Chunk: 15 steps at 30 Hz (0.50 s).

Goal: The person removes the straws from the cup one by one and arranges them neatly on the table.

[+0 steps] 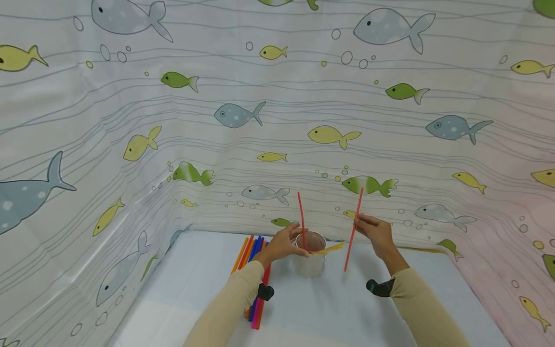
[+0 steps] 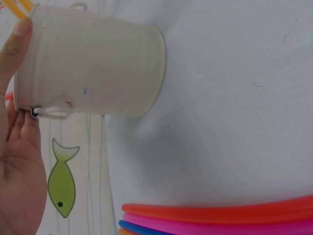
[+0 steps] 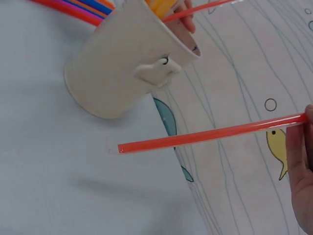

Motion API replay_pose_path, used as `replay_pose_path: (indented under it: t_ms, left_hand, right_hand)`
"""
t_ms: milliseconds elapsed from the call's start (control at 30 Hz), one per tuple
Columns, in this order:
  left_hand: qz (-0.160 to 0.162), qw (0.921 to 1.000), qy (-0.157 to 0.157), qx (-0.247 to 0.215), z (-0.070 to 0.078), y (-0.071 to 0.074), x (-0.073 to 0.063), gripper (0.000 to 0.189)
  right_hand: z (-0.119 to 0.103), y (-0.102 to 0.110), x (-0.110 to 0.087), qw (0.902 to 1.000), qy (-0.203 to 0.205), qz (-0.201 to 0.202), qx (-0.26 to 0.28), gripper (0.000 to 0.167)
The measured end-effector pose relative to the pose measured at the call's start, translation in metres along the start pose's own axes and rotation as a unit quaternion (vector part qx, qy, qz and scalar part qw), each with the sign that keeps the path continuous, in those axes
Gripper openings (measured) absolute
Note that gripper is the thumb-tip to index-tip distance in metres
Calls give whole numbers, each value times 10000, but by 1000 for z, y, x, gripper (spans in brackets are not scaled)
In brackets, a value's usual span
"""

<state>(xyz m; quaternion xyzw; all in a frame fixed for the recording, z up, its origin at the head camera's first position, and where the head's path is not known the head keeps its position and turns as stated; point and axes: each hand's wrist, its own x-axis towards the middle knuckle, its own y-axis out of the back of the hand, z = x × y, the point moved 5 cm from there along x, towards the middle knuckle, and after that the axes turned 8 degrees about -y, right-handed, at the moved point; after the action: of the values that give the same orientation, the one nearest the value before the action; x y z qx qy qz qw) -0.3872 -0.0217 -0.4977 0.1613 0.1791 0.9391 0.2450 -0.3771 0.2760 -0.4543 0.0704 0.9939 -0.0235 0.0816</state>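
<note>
A small white metal bucket [image 1: 310, 268] stands at the back of the white table, a wire loop at its side [image 2: 51, 113]. My left hand [image 1: 281, 246] grips its rim, thumb on the near side and fingers round the far side. One red straw [image 1: 300, 208] rises out of the bucket beside those fingers. Yellow straws [image 1: 335, 247] lean over the rim toward the right. To the right of the bucket, my right hand [image 1: 378, 237] pinches another red straw [image 3: 195, 138] near its middle, held steeply in the air with its lower end apart from the bucket.
Several straws in orange, blue, pink and red [image 1: 257, 315] lie in a bundle left of the bucket, partly under my left forearm. A fish-printed curtain [image 1: 303, 159] rises behind the table [image 1: 329, 318] and along both sides. Dark bands [image 1: 379, 288] sit at my wrists.
</note>
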Motion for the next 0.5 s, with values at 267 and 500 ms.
replay_pose_path:
  t_ms: [267,500]
  left_hand:
    - [-4,9999,72,70,2,0,-1,108]
    - [12,10000,83,-39,5,0,-1,105]
  right_hand:
    - [27,-2,-2,9988,-357,-139,290,47]
    - [52,-7,-3,9975,-577,-343,212,47]
